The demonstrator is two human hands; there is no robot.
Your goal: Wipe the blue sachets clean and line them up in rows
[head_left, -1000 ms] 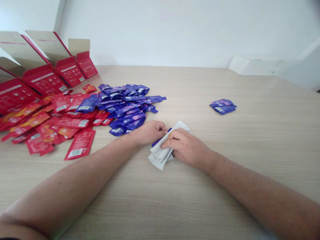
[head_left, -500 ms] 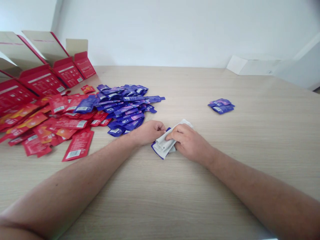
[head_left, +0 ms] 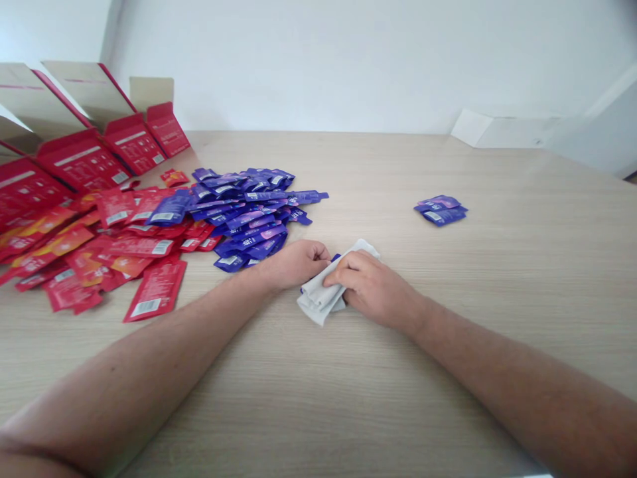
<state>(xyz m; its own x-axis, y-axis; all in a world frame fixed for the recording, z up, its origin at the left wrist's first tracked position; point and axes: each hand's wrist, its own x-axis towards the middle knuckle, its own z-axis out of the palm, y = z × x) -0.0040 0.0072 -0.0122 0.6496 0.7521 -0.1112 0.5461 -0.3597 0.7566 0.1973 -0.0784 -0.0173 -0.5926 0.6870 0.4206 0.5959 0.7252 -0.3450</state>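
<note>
In the middle of the table my right hand (head_left: 375, 285) is closed on a folded white cloth (head_left: 318, 302), pressing it over a blue packet (head_left: 336, 257). Most of that packet is hidden under the cloth; only a sliver of blue shows. My left hand (head_left: 302, 263) has its fingers curled at the packet's left edge, pinching it, as far as the view shows. Just left of this hand lies a heap of blue packets (head_left: 249, 219). Off to the right, a pair of blue packets (head_left: 442, 210) lies overlapped on the table.
Red and orange packets (head_left: 119, 245) are heaped at the left, touching the blue heap. Behind them stand several open red boxes (head_left: 79, 159) with raised flaps. A white block (head_left: 502, 129) sits at the table's back right against the white wall (head_left: 348, 66).
My right hand has slid the cloth slightly down and left over the packet, covering its lower blue edge. My left hand stays in place.
</note>
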